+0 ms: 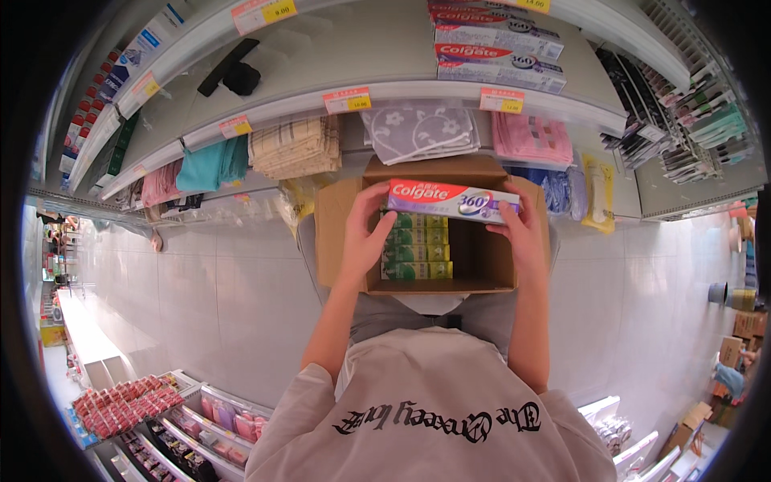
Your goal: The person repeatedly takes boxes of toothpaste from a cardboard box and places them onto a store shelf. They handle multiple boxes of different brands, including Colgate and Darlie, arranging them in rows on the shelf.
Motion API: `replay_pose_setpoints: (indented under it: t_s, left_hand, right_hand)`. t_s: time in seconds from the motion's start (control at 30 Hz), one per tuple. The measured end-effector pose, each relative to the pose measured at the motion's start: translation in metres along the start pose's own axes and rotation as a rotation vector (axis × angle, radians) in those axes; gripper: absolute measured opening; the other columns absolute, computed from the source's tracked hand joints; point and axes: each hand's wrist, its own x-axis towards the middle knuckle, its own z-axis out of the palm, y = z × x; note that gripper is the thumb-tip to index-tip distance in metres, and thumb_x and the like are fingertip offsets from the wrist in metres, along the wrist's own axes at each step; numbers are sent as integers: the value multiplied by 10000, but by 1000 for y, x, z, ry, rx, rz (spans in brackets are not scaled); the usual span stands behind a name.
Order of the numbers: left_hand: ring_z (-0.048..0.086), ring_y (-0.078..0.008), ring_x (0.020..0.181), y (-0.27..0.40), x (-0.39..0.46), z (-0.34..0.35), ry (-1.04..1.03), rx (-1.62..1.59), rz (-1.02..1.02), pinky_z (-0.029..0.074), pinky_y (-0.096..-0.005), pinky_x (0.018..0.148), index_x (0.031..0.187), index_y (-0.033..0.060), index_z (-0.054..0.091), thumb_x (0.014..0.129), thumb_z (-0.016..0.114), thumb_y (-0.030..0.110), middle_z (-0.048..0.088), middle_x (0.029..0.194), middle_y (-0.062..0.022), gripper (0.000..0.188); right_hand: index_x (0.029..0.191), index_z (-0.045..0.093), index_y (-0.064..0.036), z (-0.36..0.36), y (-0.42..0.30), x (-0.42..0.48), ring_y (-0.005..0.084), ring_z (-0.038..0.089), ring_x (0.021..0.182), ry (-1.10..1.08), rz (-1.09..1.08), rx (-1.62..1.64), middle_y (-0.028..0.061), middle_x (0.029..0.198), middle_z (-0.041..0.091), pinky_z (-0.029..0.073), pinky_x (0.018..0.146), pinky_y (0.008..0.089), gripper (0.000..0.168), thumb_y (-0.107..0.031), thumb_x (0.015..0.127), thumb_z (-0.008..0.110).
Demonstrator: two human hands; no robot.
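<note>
Between my two hands I hold a red, white and purple Colgate toothpaste carton point(453, 201), slightly tilted, above an open cardboard box point(339, 241). My left hand point(368, 226) grips its left end, with the thumb below the lower edge. At the right end, my right hand point(520, 223) has its thumb on the front face. Inside the box, several green and yellow cartons point(417, 253) are stacked along the left side. Bare cardboard shows to their right, and the held carton covers the box's far part.
Matching Colgate cartons point(500, 63) are stacked on the shelf point(361, 54) ahead. A black object point(232, 69) lies on its left part. Folded towels point(295, 147) fill the level below its price-tagged edge. Grey floor tiles point(259, 301) extend either side. Goods racks point(205, 428) stand behind me.
</note>
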Motion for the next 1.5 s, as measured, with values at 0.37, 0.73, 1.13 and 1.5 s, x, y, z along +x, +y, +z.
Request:
replay_pose_setpoints:
  t_s: [0.37, 0.73, 1.13, 1.5]
  left_hand:
    - [576, -263, 1253, -46, -40, -11, -60, 916, 188, 299, -516, 1169, 1108, 110, 641, 828, 705, 86, 666, 1229, -46, 289]
    - [625, -221, 1084, -48, -38, -9, -80, 986, 203, 303, -509, 1156, 976, 106, 671, 821, 702, 82, 694, 999, -26, 160]
    - [626, -235, 1036, -45, -38, -8, -89, 996, 210, 307, -515, 1152, 945, 98, 680, 817, 703, 84, 683, 936, -46, 131]
    - [624, -223, 1010, -49, -38, -8, -67, 978, 219, 297, -517, 1164, 912, 99, 671, 814, 703, 98, 674, 905, -40, 103]
  right_hand:
    - [1144, 643, -42, 23, 73, 41, 314, 687, 853, -342, -13, -871, 151, 866, 688, 531, 768, 412, 517, -322, 758, 845]
    - [1136, 745, -70, 10, 140, 103, 294, 712, 940, -689, 152, -1146, 168, 1021, 747, 551, 836, 384, 463, -275, 733, 843]
    - [1145, 684, 33, 6, 215, 99, 278, 735, 828, -579, 592, -999, 167, 982, 728, 611, 573, 399, 433, -192, 786, 778]
    - [1151, 707, -27, 3, 226, 97, 313, 728, 966, -559, 631, -908, 160, 1095, 735, 611, 713, 471, 441, -261, 781, 755]
